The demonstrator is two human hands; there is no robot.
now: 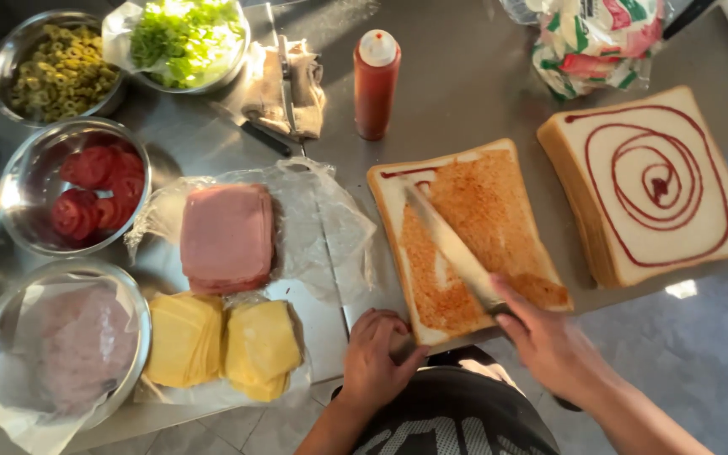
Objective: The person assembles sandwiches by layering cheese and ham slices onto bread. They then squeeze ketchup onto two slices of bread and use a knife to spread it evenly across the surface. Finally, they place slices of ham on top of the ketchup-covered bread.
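My right hand point(549, 341) grips a knife point(452, 248) whose blade lies flat across a large slice of white bread point(499, 211) smeared with red sauce. My left hand point(374, 358) rests with curled fingers on the near left corner of that slice, at the table's front edge. A stack of bread slices point(646, 185) to the right has a red sauce spiral on its top slice. A red sauce squeeze bottle point(376, 82) stands upright behind the smeared slice.
Sliced ham point(227, 236) and two piles of cheese slices point(221, 341) lie on clear plastic. Metal bowls hold tomato slices point(94, 198), sliced olives point(61, 72), lettuce point(183, 38) and pale meat point(73, 345). A cloth point(284, 88) and a bread bag point(596, 42) sit at the back.
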